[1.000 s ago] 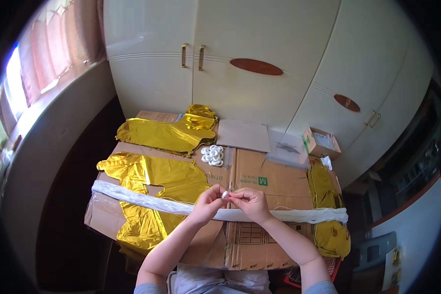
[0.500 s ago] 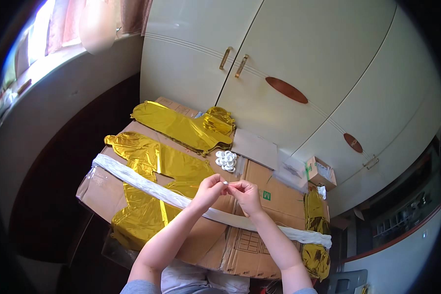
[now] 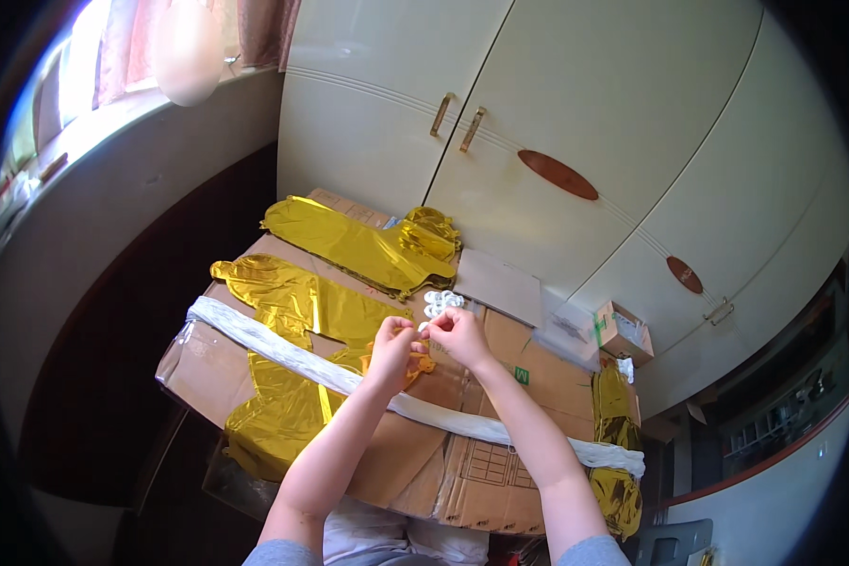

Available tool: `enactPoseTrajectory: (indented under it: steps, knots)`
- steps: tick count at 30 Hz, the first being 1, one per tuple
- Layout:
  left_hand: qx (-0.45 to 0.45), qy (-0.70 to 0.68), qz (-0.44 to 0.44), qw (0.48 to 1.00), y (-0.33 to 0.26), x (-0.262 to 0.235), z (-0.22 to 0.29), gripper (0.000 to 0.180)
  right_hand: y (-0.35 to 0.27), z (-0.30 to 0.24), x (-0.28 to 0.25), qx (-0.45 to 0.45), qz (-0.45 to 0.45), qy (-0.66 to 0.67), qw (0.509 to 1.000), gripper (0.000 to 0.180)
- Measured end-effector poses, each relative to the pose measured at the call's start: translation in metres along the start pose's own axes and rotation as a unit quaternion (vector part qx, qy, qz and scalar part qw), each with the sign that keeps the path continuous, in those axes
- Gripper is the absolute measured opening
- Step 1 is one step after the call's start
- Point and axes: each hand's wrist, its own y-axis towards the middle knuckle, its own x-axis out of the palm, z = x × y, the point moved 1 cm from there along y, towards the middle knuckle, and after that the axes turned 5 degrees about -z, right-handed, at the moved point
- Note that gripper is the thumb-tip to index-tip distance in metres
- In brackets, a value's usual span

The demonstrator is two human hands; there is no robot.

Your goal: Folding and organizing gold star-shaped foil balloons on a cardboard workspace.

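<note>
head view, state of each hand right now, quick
Left hand: fingers curled closed; whether its grip holds anything cannot be told.
Right hand: closed, apparently pinching a small, rounded white piece.

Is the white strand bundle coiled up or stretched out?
Stretched out: the white strand bundle runs lengthwise across the cardboard, over gold foil.

White piece (image 3: 424, 327) partly hidden, sleeves (image 3: 285, 554) cropped

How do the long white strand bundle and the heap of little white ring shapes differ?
The strand bundle is long and stretched out; the ring heap is small and compact. The bundle lies partly over gold foil, while the heap sits farther away from the person. Both are white.
</note>
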Motion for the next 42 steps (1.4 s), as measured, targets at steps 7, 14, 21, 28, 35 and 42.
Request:
enactPoseTrajectory:
  steps: [7,14,21,28,35,42]
  knots:
    - [0.041,-0.079,0.11,0.99,0.011,-0.016,0.009,0.013,0.028,0.025,-0.017,-0.013,-0.037,-0.13,0.991,0.012]
    - [0.052,-0.056,0.07,0.995,0.011,-0.015,0.006,0.007,0.03,0.019,0.004,-0.085,-0.051,-0.37,0.924,0.01]
    - [0.059,-0.045,0.068,0.995,0.013,-0.016,0.004,0.007,0.032,0.041,0.014,-0.258,-0.011,-0.479,0.839,0.008]
    - [0.057,-0.038,0.058,0.996,0.012,-0.011,-0.001,0.008,0.021,0.038,0.003,-0.235,0.008,-0.446,0.863,0.015]
    - [0.071,0.078,0.023,0.994,0.008,-0.008,-0.001,0.008,-0.07,-0.017,-0.06,-0.17,0.023,-0.341,0.924,0.032]
    - [0.061,0.275,-0.068,0.957,0.006,0.005,0.0,0.017,-0.216,0.026,-0.138,0.023,-0.147,-0.34,0.929,0.062]
